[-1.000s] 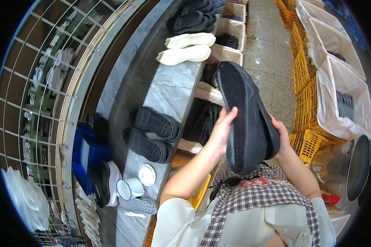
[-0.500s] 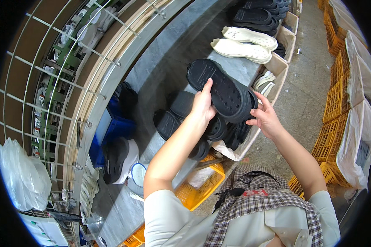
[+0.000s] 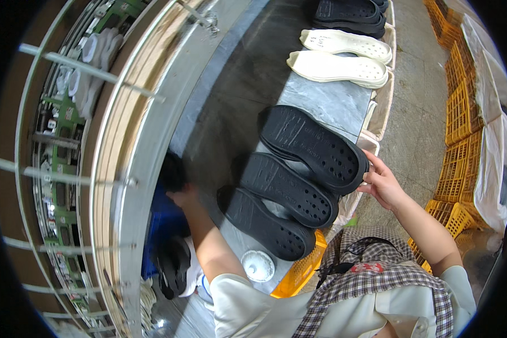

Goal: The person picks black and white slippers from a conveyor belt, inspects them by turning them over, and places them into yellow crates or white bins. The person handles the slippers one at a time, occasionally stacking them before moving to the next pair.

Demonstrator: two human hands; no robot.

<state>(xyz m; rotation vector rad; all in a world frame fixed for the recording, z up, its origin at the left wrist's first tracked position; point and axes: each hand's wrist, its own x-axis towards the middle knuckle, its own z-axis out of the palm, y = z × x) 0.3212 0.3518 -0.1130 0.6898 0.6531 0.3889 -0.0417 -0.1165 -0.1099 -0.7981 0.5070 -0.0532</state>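
Observation:
Three black shoe soles lie side by side, tread up, on a grey bench point(image 3: 332, 104). My right hand point(image 3: 384, 185) grips the near end of the farthest black sole point(image 3: 312, 147), which seems to rest on another one. The middle sole point(image 3: 287, 188) and the nearest sole point(image 3: 265, 222) lie free. My left hand point(image 3: 181, 197) reaches left past the bench toward a dark thing point(image 3: 172, 172) above a blue bin point(image 3: 163, 225). It is blurred, and its grip is unclear.
Two white soles point(image 3: 343, 67) and more black soles point(image 3: 349, 14) lie farther along the bench. A white round lid point(image 3: 257, 265) sits near me above a yellow basket point(image 3: 298, 270). Yellow crates point(image 3: 462, 112) and white bags point(image 3: 490, 158) stand at right. A metal-barred rack point(image 3: 96, 180) runs along the left.
The black soles I held up in both hands now lie on the bench. My left hand has let go and swung left toward the blue bin.

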